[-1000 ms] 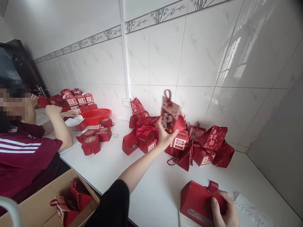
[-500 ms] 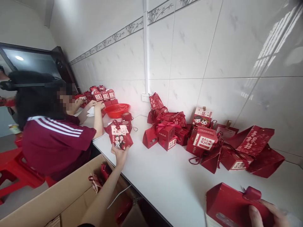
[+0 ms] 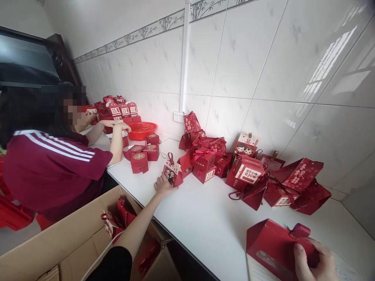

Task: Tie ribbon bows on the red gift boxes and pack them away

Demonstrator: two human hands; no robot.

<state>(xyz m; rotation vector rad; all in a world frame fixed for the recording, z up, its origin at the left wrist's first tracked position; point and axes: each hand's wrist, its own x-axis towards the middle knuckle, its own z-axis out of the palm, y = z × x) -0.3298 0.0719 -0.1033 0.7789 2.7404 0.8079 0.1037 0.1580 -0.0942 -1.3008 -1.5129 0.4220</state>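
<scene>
My left hand [image 3: 163,186] is wrapped round a small red gift box [image 3: 172,171] with a couple printed on its front and a ribbon loop on top. That box is at the table, beside a pile of red gift boxes [image 3: 203,162]. At the lower right, my right hand [image 3: 316,257] grips a larger red gift box [image 3: 272,246] with a clear oval window and a dark red ribbon. Beneath this larger box lies what looks like paper with writing [image 3: 258,269], partly covered.
A cardboard carton [image 3: 67,242] with several red boxes inside stands below the table edge. On the left sits a co-worker [image 3: 58,156] in a maroon shirt. Small octagonal boxes [image 3: 139,160] and a red basin [image 3: 142,130] are on the table [image 3: 199,218] near the co-worker.
My left hand has carried the couple-printed box to the right, from the small octagonal boxes to the pile. My right hand keeps its hold. The view has shifted slightly.
</scene>
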